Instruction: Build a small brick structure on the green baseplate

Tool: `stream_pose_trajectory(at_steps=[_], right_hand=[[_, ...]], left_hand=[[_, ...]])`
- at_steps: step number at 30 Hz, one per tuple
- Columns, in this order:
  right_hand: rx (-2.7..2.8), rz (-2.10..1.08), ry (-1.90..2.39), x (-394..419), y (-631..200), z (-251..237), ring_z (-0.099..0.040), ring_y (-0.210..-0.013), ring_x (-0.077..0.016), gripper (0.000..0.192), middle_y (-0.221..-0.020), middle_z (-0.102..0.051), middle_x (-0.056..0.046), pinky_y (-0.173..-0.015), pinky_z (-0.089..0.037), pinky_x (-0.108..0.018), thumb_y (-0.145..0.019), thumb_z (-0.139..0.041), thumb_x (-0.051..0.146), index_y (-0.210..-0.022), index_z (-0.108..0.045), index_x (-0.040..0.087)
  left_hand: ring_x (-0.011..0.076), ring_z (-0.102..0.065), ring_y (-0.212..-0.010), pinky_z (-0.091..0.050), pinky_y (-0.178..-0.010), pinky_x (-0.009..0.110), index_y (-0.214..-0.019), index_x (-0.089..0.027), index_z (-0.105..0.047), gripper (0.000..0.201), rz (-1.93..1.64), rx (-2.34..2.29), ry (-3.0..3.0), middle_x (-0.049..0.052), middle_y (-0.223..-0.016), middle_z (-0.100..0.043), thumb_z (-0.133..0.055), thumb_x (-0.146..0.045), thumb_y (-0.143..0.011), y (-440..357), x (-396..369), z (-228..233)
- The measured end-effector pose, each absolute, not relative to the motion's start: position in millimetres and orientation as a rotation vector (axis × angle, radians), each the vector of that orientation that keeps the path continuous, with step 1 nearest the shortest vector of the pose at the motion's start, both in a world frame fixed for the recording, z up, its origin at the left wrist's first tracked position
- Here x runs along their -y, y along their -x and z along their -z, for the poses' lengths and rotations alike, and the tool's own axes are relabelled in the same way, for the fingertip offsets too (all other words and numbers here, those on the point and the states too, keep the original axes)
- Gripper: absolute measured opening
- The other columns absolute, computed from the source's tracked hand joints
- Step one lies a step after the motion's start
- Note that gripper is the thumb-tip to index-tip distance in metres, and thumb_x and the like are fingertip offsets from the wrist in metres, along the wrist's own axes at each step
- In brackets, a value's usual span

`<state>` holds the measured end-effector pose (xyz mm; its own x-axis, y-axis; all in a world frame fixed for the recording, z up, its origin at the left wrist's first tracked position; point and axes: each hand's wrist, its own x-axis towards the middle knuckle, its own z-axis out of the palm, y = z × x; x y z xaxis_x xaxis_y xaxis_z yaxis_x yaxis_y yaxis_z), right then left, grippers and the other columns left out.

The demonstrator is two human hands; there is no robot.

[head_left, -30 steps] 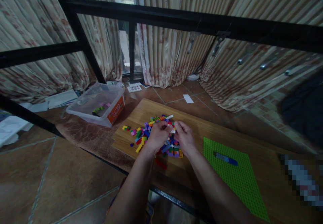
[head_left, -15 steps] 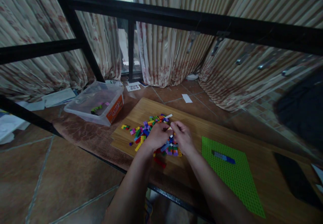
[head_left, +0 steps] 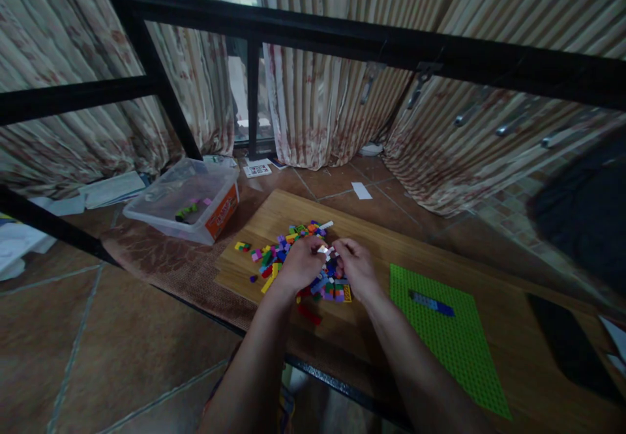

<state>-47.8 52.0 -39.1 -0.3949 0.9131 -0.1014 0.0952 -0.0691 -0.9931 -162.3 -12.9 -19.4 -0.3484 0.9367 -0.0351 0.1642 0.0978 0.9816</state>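
Over a pile of colourful toy bricks (head_left: pixel 283 249) on the wooden board, both hands work close together. My left hand (head_left: pixel 304 266) pinches a white toy brick (head_left: pixel 323 249) between thumb and fingers. Just to its right, my right hand (head_left: pixel 358 267) has its fingertips closed at a second small whitish brick (head_left: pixel 333 251), which the fingers partly cover. A narrow gap separates the two hands. Behind them a long white brick (head_left: pixel 327 225) lies at the pile's far edge, and a red brick (head_left: pixel 310 315) lies in front.
A green baseplate (head_left: pixel 440 349) with a blue and grey stack of bricks (head_left: pixel 431 303) lies on the wooden board (head_left: pixel 376 238) at right. Farther right is a dark flat object (head_left: pixel 570 339). A clear plastic box (head_left: pixel 166 222) stands at left. A black metal bar (head_left: pixel 342 23) crosses above.
My hands have drawn slightly apart at the fingertips, and the white brick in my left hand shows more plainly. The pile, box and baseplate stay where they were.
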Motion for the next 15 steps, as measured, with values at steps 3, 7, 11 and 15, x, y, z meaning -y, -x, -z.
stream_pose_trajectory(at_steps=[3, 7, 11, 15], right_hand=[[1.843, -1.335, 1.134, -58, 41, 42, -0.045, -0.039, -0.0099, 0.025, -0.052, -0.054, 0.005, -0.039, -0.032, -0.022, -0.078, -0.058, 0.043, -0.079, -0.066, 0.020], [2.047, -1.224, 1.088, -60, 35, 38, -0.055, -0.048, -0.0127, 0.024, -0.064, -0.065, 0.000, -0.046, -0.040, -0.024, -0.082, -0.055, 0.037, -0.091, -0.070, 0.020], [2.115, -1.210, 1.037, -59, 29, 30, -0.062, -0.057, -0.0166, 0.022, -0.067, -0.069, -0.002, -0.051, -0.044, -0.026, -0.083, -0.056, 0.031, -0.096, -0.072, 0.023], [2.184, -1.178, 0.988, -58, 22, 21, -0.064, -0.063, -0.0188, 0.020, -0.071, -0.070, -0.003, -0.052, -0.046, -0.027, -0.082, -0.057, 0.028, -0.091, -0.074, 0.026]], left_hand=[[0.0105, -0.051, -0.059, -0.037, -0.057, 0.021, -0.073, -0.016, -0.062, 0.014, -1.357, -1.705, -1.057, -0.004, -0.061, -0.057, -0.054, -0.009, -0.064, 168, 12, 24], [0.0115, -0.055, -0.064, -0.040, -0.060, 0.022, -0.080, -0.016, -0.059, 0.018, -1.402, -1.688, -0.989, -0.003, -0.068, -0.061, -0.059, -0.010, -0.063, 172, 10, 32], [0.0122, -0.057, -0.067, -0.041, -0.062, 0.022, -0.081, -0.016, -0.059, 0.018, -1.392, -1.752, -1.011, -0.002, -0.071, -0.062, -0.061, -0.012, -0.063, 176, 10, 34], [0.0126, -0.058, -0.067, -0.041, -0.063, 0.023, -0.078, -0.016, -0.059, 0.016, -1.392, -1.745, -1.013, -0.001, -0.071, -0.061, -0.063, -0.012, -0.062, 177, 12, 30]])
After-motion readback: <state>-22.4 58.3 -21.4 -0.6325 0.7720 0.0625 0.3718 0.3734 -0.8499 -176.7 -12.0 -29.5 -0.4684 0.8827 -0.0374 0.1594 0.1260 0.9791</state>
